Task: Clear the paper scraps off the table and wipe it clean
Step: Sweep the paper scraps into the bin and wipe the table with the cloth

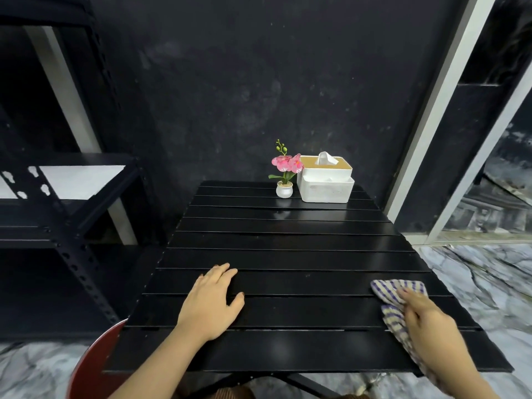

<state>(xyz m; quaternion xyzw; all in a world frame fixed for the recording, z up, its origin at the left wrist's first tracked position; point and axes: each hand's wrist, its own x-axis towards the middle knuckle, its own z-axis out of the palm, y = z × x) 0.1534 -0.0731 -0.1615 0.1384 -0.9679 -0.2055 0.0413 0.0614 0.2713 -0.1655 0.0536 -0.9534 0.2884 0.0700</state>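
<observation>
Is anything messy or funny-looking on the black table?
Nothing stands out. The black slatted table shows no paper scraps or spills. The small white pot of pink flowers and the white tissue box stand upright at the far edge. The right hand presses a striped cloth near the right edge; the left hand rests flat.

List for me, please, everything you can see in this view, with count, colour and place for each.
table: one, black slatted top, centre
cloth: one, striped purple and cream, near right edge of the table, under the right hand
tissue box: one, white with tan lid, far end of the table, a tissue sticking up
flower pot: one, white with pink flowers, just left of the tissue box
shelving rack: one, black metal, left of the table
chair: one, red, near left corner, partly seen
floor: grey marbled
paper scraps: none visible
hands: left hand flat on the table; right hand pressing the cloth
</observation>
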